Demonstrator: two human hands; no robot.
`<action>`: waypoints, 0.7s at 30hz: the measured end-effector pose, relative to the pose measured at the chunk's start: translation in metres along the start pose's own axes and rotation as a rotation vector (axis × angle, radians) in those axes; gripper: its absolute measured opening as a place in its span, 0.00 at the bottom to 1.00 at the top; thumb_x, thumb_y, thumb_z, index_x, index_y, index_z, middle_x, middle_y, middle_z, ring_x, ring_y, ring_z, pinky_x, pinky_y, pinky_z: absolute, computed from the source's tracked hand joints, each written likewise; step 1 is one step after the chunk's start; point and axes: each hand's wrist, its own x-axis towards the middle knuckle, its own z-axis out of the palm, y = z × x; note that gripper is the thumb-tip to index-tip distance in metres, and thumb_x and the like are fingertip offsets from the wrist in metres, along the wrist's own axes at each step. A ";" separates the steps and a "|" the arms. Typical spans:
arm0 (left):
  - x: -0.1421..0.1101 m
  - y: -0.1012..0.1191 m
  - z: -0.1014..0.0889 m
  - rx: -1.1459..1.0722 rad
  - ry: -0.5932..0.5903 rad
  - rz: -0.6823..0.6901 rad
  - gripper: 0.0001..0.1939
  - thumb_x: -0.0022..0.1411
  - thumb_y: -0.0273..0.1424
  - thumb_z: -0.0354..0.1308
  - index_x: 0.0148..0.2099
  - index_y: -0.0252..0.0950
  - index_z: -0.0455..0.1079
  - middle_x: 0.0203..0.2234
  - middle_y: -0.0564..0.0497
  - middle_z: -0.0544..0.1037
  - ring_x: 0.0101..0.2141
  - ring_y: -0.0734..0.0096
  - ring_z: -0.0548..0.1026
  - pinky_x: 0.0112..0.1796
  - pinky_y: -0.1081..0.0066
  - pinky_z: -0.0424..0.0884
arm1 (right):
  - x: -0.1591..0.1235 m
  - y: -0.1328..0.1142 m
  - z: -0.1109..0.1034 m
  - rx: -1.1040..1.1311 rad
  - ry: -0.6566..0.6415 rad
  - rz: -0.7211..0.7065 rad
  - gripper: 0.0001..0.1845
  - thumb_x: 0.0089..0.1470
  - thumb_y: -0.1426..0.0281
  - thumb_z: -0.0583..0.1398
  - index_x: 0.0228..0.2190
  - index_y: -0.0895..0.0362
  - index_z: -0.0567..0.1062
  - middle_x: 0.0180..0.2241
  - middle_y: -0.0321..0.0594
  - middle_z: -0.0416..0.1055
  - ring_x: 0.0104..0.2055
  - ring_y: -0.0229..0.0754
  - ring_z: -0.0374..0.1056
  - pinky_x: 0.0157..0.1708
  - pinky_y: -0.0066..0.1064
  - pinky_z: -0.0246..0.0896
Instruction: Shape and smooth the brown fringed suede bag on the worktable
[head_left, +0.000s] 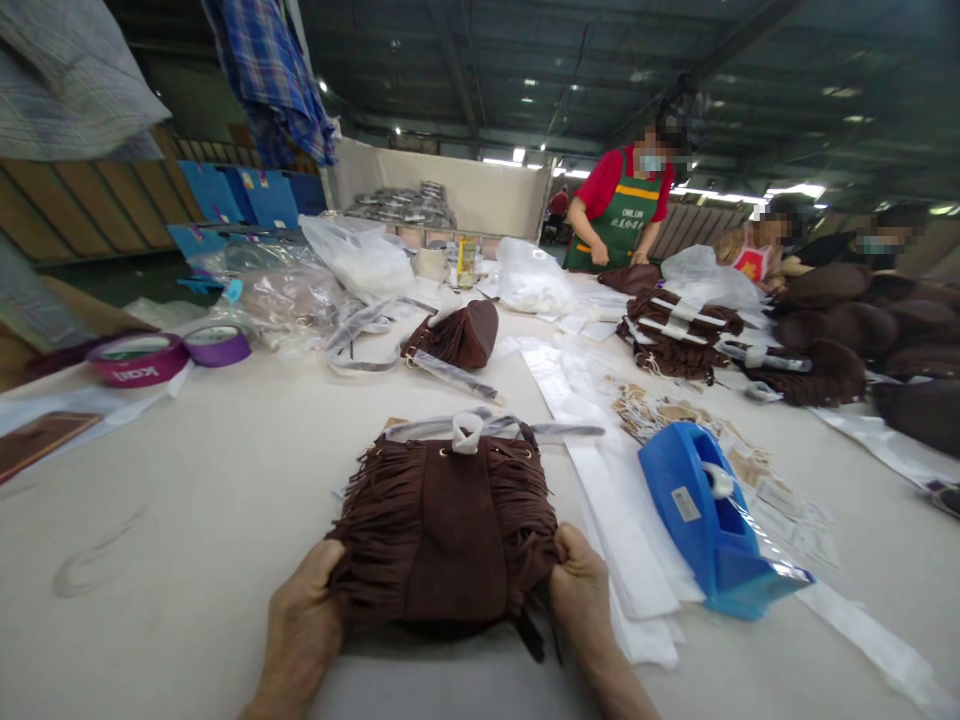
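A brown suede bag with fringes lies flat on the white table right in front of me. Its straps at the top are wrapped in white paper and clear film. My left hand grips the bag's lower left corner, fingers curled under the fringe. My right hand pinches the lower right corner in the same way. Both hands are closed on the bag.
A blue tape dispenser sits right of the bag, on strips of white paper. Another brown bag lies farther back. Pink and purple tape rolls stand at left. Plastic bags, paper tags, and piled brown bags fill the far side, where people work.
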 end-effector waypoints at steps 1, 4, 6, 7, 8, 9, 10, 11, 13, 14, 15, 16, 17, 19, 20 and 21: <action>0.000 -0.001 -0.002 0.024 -0.014 0.007 0.06 0.46 0.33 0.48 0.24 0.37 0.64 0.20 0.55 0.70 0.23 0.73 0.69 0.26 0.79 0.66 | 0.001 0.000 0.000 0.003 -0.018 0.004 0.09 0.38 0.71 0.52 0.14 0.54 0.55 0.17 0.29 0.51 0.22 0.34 0.47 0.20 0.25 0.42; -0.006 -0.005 -0.015 0.200 -0.071 -0.059 0.08 0.48 0.36 0.48 0.24 0.38 0.61 0.16 0.56 0.66 0.19 0.73 0.66 0.20 0.77 0.63 | 0.003 -0.001 -0.002 0.020 -0.057 0.000 0.08 0.38 0.71 0.52 0.14 0.55 0.56 0.17 0.29 0.51 0.22 0.34 0.47 0.20 0.25 0.42; -0.011 0.000 -0.028 0.387 -0.018 -0.010 0.14 0.49 0.41 0.49 0.31 0.36 0.64 0.23 0.50 0.71 0.25 0.66 0.71 0.24 0.72 0.67 | 0.002 -0.002 -0.002 0.028 -0.063 -0.008 0.07 0.38 0.70 0.52 0.15 0.55 0.57 0.17 0.29 0.52 0.22 0.35 0.48 0.21 0.25 0.43; -0.012 0.006 -0.034 0.488 0.034 0.078 0.20 0.51 0.44 0.50 0.39 0.33 0.65 0.32 0.43 0.73 0.32 0.59 0.73 0.29 0.67 0.69 | 0.002 -0.003 -0.002 0.031 -0.071 -0.009 0.07 0.38 0.70 0.52 0.15 0.55 0.58 0.17 0.29 0.53 0.22 0.35 0.49 0.21 0.25 0.43; -0.012 0.016 -0.037 0.572 0.074 0.215 0.26 0.53 0.45 0.50 0.47 0.30 0.63 0.42 0.36 0.71 0.41 0.52 0.71 0.37 0.62 0.69 | 0.002 -0.003 -0.002 0.034 -0.077 -0.009 0.06 0.38 0.70 0.52 0.15 0.55 0.59 0.17 0.30 0.54 0.23 0.35 0.49 0.21 0.25 0.43; -0.011 0.029 -0.038 0.632 0.084 0.370 0.31 0.55 0.44 0.50 0.55 0.29 0.58 0.52 0.33 0.64 0.50 0.46 0.65 0.44 0.55 0.65 | 0.003 -0.003 -0.002 0.036 -0.082 -0.009 0.07 0.38 0.70 0.52 0.15 0.55 0.59 0.17 0.30 0.54 0.23 0.35 0.49 0.22 0.25 0.43; -0.009 0.043 -0.036 0.663 0.050 0.538 0.32 0.57 0.42 0.49 0.59 0.30 0.53 0.57 0.33 0.57 0.55 0.44 0.58 0.50 0.52 0.59 | 0.003 -0.003 -0.001 0.037 -0.087 -0.009 0.07 0.38 0.70 0.53 0.15 0.55 0.58 0.17 0.29 0.53 0.23 0.34 0.48 0.22 0.25 0.43; -0.006 0.057 -0.030 0.646 -0.047 0.680 0.30 0.59 0.37 0.48 0.61 0.33 0.50 0.59 0.38 0.55 0.58 0.47 0.54 0.54 0.51 0.53 | 0.003 -0.003 -0.001 0.039 -0.092 -0.009 0.07 0.38 0.70 0.53 0.15 0.55 0.58 0.17 0.29 0.53 0.23 0.34 0.48 0.22 0.25 0.42; 0.002 0.077 -0.008 0.616 -0.247 0.798 0.28 0.59 0.31 0.47 0.62 0.38 0.49 0.60 0.46 0.56 0.60 0.55 0.51 0.58 0.54 0.46 | 0.005 -0.003 -0.001 0.046 -0.112 -0.008 0.06 0.37 0.69 0.52 0.15 0.55 0.58 0.18 0.30 0.53 0.24 0.34 0.48 0.23 0.26 0.43; 0.005 0.079 0.005 0.607 -0.326 0.851 0.28 0.60 0.29 0.46 0.62 0.35 0.49 0.60 0.46 0.55 0.60 0.58 0.51 0.58 0.57 0.47 | 0.006 -0.002 -0.002 0.051 -0.123 -0.005 0.06 0.37 0.69 0.52 0.15 0.55 0.58 0.18 0.29 0.53 0.24 0.34 0.48 0.23 0.26 0.43; 0.006 0.077 0.019 0.615 -0.382 0.898 0.28 0.60 0.25 0.44 0.62 0.35 0.50 0.60 0.46 0.56 0.60 0.60 0.51 0.58 0.60 0.49 | 0.007 -0.002 -0.002 0.057 -0.133 0.000 0.05 0.36 0.70 0.51 0.15 0.55 0.57 0.18 0.29 0.53 0.24 0.34 0.48 0.23 0.26 0.43; 0.006 0.071 0.032 0.611 -0.391 0.961 0.27 0.60 0.21 0.42 0.62 0.35 0.51 0.58 0.47 0.59 0.59 0.62 0.53 0.57 0.62 0.51 | 0.008 -0.002 -0.003 0.063 -0.139 0.008 0.05 0.35 0.70 0.50 0.15 0.55 0.55 0.17 0.29 0.51 0.23 0.34 0.47 0.23 0.26 0.42; 0.004 0.063 0.042 0.597 -0.342 0.992 0.26 0.60 0.20 0.40 0.61 0.35 0.54 0.57 0.46 0.62 0.58 0.61 0.54 0.56 0.61 0.53 | 0.010 -0.002 -0.004 0.068 -0.140 0.018 0.05 0.33 0.70 0.49 0.15 0.54 0.53 0.17 0.28 0.49 0.23 0.34 0.46 0.23 0.25 0.41; -0.001 0.044 0.056 0.611 -0.292 0.964 0.26 0.61 0.20 0.38 0.61 0.35 0.53 0.57 0.45 0.61 0.59 0.58 0.54 0.56 0.58 0.53 | 0.013 -0.003 -0.007 0.072 -0.133 0.042 0.07 0.30 0.71 0.48 0.14 0.54 0.50 0.16 0.27 0.46 0.22 0.33 0.45 0.22 0.26 0.39; -0.004 0.038 0.058 0.619 -0.286 0.961 0.26 0.61 0.21 0.38 0.62 0.35 0.52 0.57 0.45 0.61 0.59 0.57 0.53 0.56 0.57 0.52 | 0.014 -0.004 -0.009 0.071 -0.126 0.055 0.07 0.29 0.71 0.48 0.14 0.54 0.49 0.15 0.27 0.46 0.21 0.33 0.45 0.21 0.26 0.39; -0.005 0.033 0.059 0.630 -0.288 0.962 0.26 0.62 0.21 0.38 0.62 0.35 0.50 0.58 0.45 0.60 0.59 0.56 0.52 0.56 0.57 0.52 | 0.014 -0.004 -0.011 0.067 -0.117 0.071 0.07 0.28 0.72 0.48 0.14 0.54 0.50 0.15 0.27 0.47 0.21 0.33 0.45 0.21 0.26 0.39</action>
